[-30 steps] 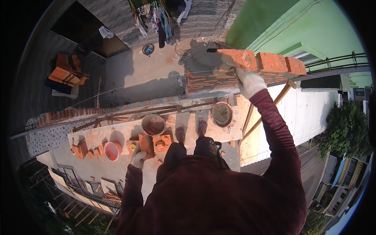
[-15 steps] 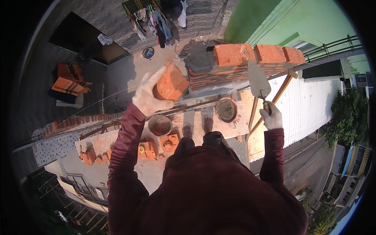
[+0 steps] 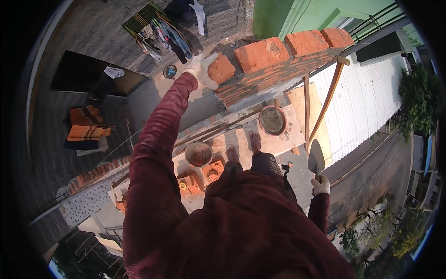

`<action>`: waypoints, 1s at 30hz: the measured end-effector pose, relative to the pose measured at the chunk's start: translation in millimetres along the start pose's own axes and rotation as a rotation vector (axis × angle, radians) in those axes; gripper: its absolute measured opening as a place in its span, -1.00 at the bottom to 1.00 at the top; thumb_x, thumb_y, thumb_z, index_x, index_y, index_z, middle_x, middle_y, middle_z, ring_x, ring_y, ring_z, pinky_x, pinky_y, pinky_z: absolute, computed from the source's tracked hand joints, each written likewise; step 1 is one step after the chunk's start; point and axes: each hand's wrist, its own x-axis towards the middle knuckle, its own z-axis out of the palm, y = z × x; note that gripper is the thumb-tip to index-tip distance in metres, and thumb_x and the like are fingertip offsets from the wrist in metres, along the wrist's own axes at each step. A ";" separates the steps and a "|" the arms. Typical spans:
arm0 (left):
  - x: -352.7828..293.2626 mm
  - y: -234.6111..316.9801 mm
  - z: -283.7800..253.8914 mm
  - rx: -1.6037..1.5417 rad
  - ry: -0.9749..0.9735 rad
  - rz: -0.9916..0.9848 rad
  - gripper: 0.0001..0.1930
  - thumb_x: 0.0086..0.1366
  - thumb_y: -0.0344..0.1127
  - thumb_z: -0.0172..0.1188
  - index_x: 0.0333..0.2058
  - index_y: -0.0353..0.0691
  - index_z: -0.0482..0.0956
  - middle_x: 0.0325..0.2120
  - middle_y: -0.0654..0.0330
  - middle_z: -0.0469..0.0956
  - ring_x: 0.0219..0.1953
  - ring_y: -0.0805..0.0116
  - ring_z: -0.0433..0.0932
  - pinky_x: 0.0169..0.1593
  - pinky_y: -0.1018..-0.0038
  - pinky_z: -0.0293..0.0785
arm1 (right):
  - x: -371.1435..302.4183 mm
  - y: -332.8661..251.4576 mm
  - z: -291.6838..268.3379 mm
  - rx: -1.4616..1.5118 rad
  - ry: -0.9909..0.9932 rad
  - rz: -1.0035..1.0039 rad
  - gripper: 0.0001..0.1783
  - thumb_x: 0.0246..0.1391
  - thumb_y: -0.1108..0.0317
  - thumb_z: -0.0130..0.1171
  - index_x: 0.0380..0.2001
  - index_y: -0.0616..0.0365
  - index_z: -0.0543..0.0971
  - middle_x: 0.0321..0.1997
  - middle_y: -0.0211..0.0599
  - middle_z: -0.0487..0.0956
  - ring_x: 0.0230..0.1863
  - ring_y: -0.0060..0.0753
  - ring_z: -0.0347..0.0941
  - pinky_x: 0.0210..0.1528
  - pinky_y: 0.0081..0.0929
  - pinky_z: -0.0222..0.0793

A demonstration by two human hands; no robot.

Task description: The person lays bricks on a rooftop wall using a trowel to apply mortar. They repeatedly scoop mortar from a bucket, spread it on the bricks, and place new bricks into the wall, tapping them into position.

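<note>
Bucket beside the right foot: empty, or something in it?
Not empty: grey, mortar-like material shows across the inside of the bucket, within its rim. How deep it goes, I cannot tell.

Brick [image 3: 222, 69] is orange; L glove [image 3: 200, 69] & R glove [image 3: 320, 185] off-wht; shirt [image 3: 241, 218] dk maroon; trowel [image 3: 316, 157] gray. Wall [image 3: 283, 66] has orange/gray stripes. House [image 3: 312, 17] lt green, roof [image 3: 371, 104] wht, panel [image 3: 92, 203] wht w/ dk spots, lid [image 3: 170, 71] blk w/ blue mark.
</note>
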 end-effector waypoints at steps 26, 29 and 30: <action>-1.9 -21.5 30.9 0.005 0.127 0.167 0.19 -0.26 0.08 0.59 0.41 -0.10 0.28 0.30 -0.10 0.31 0.32 -0.16 0.31 0.32 0.13 0.36 | -20.3 -255.7 53.4 -0.045 -0.247 -0.703 -0.47 0.11 0.40 0.23 0.19 0.23 0.52 -0.31 -0.28 0.57 -0.50 -0.55 0.47 -0.48 -0.52 0.44; -10.2 -14.8 26.3 -0.221 0.250 -0.162 0.14 -0.11 0.18 0.57 0.42 -0.13 0.26 0.30 -0.15 0.33 0.33 -0.13 0.34 0.32 0.13 0.37 | -62.4 -315.7 58.5 0.058 -0.388 -0.732 -0.32 0.12 0.42 0.20 0.35 0.24 0.36 -0.09 -0.06 0.59 -0.33 -0.38 0.59 -0.29 -0.38 0.55; -14.3 -13.8 24.3 -0.345 0.296 -0.337 0.12 -0.05 0.20 0.55 0.43 -0.15 0.25 0.29 -0.17 0.35 0.32 -0.12 0.35 0.33 0.14 0.37 | -67.9 -331.4 63.3 0.070 -0.427 -0.765 -0.26 0.12 0.39 0.20 0.39 0.24 0.30 -0.03 0.04 0.58 -0.30 -0.27 0.63 -0.25 -0.30 0.58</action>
